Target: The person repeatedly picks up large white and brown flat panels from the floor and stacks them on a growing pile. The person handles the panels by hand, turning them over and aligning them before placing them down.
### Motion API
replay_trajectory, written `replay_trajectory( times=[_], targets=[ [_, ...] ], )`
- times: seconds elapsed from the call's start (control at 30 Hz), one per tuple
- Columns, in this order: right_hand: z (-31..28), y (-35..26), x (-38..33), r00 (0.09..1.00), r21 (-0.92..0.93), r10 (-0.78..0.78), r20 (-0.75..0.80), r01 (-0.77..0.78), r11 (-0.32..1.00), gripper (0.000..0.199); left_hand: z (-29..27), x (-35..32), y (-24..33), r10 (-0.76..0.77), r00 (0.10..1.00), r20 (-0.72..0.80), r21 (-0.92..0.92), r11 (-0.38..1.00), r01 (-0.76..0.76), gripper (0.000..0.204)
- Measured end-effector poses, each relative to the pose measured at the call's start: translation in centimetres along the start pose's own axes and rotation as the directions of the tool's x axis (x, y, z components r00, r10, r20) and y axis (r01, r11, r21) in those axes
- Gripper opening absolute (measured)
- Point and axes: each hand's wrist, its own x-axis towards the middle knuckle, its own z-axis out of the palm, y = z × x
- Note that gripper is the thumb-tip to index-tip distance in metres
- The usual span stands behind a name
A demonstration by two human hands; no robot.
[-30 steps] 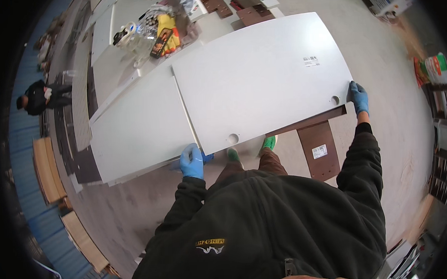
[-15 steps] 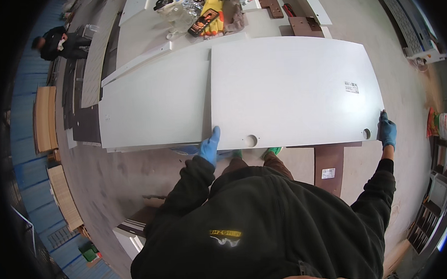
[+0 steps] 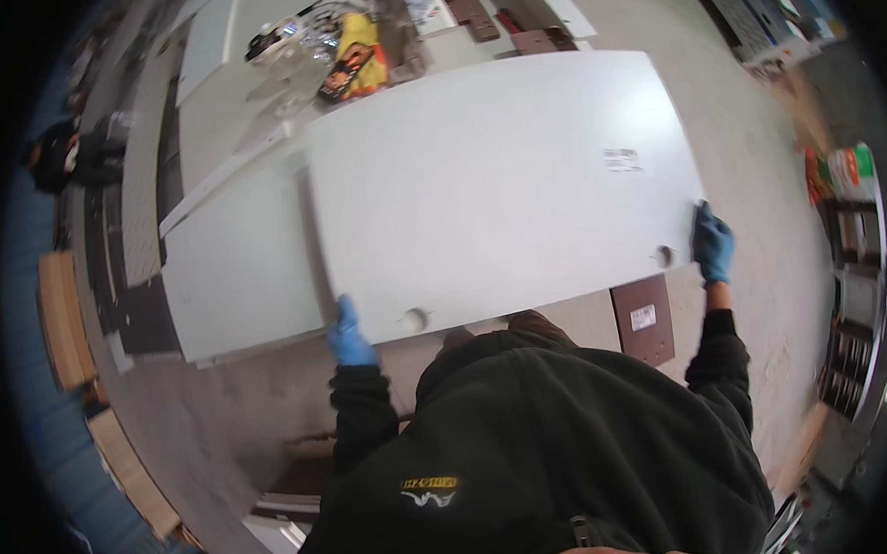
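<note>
A large white panel (image 3: 499,185) spans between my two gloved hands, held at its near corners. My left hand (image 3: 351,335), in a blue glove, grips the panel's left edge near the front, thumb on top and the other fingers hidden beneath. At the right edge my right hand (image 3: 714,245), also blue-gloved, is closed on the panel. Two round holes lie along the panel's near edge, and a printed label (image 3: 624,160) is stuck near its right side. Another white panel (image 3: 235,256) lies on the left, partly covered by the held one.
Behind the panels are a yellow glove (image 3: 360,43), a phone (image 3: 346,73) and clear plastic items. A brown board (image 3: 644,318) with a label shows below the panel's right part. A person (image 3: 72,155) is at the far left. Shelving (image 3: 855,289) stands at the right.
The held panel has shifted left and nearer to me relative to the panel below, and it is tilted in view. Both hands have moved with it. The whole view has also turned.
</note>
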Motion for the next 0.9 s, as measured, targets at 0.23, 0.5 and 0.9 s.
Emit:
replay_trajectory(
  times=[0.23, 0.5, 0.9],
  targets=[
    [15.0, -8.8, -10.3, 0.988, -0.077, 0.021, 0.154, -0.01, 0.997, 0.06, -17.2, 5.9, 0.9, 0.005, 1.0, 0.003, -0.076, 0.997, -0.005, 0.073],
    [27.6, -16.5, -19.4, 0.916, -0.119, -0.028, 0.4, 0.083, 0.989, 0.063, -31.2, 9.0, 0.7, 0.045, 0.988, -0.149, -0.05, 0.997, -0.053, 0.079],
    [27.1, -16.9, -19.5, 0.786, -0.39, -0.413, 0.459, 0.596, 0.702, 0.046, -36.8, 12.7, -2.5, -0.099, 0.962, -0.254, -0.094, 0.992, 0.078, 0.074]
  ],
)
